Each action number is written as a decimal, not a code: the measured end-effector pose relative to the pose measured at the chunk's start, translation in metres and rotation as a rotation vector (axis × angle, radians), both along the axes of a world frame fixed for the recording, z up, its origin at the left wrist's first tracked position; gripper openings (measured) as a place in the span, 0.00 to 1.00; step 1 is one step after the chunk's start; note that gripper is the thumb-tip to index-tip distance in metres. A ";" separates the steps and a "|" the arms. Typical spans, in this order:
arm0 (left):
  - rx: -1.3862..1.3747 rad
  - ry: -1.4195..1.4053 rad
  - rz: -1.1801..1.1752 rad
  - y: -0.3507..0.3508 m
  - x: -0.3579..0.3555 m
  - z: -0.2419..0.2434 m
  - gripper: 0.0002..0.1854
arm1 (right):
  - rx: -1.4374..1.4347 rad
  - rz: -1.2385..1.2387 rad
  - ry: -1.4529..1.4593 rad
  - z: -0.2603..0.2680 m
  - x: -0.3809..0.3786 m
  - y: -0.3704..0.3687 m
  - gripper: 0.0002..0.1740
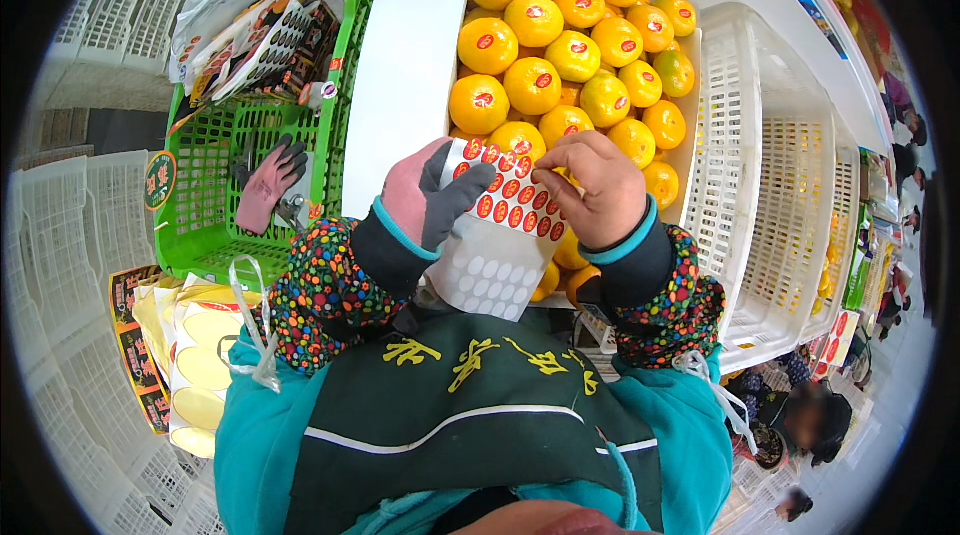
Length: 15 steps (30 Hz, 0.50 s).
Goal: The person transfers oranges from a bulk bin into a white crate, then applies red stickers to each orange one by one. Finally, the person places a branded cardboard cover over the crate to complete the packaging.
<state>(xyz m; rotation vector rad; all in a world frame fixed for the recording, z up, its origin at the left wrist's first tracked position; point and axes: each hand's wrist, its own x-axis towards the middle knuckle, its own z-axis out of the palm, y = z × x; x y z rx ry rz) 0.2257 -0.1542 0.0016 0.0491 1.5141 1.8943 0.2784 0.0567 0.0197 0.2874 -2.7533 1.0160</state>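
A pink and grey work glove covers my left hand (435,194), which grips a sheet of red oval stickers (517,194) with its thumb on top. The sheet's lower part is bare backing with pale oval outlines. My right hand (596,186) is ungloved; its thumb and forefinger pinch at the sheet's upper right edge, by a red sticker. Beneath both hands lies an open box (694,115) filled with orange citrus fruits (532,21). Many of the upper fruits bear a red oval sticker. Some fruits near me are partly hidden by the sheet and my hands.
Left of the fruit is a white panel (401,70). A green plastic basket (225,254) holds sticker sheets (274,47) and a spare glove (271,186). White plastic crates (724,160) stand at the right. Yellow oval labels (202,370) lie lower left. A person (799,415) is at the lower right.
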 end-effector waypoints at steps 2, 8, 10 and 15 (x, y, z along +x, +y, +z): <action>0.023 -0.012 0.031 0.002 -0.001 0.000 0.15 | 0.029 0.048 0.117 0.004 0.000 -0.003 0.08; -0.012 0.074 -0.009 0.003 0.000 -0.002 0.14 | -0.030 -0.025 0.118 0.005 -0.004 -0.006 0.20; 0.029 0.087 -0.030 0.005 0.000 -0.003 0.14 | -0.006 0.037 0.048 0.005 -0.004 -0.008 0.24; -0.044 0.095 -0.046 0.017 -0.003 -0.004 0.14 | -0.146 0.035 0.211 0.007 -0.009 -0.004 0.34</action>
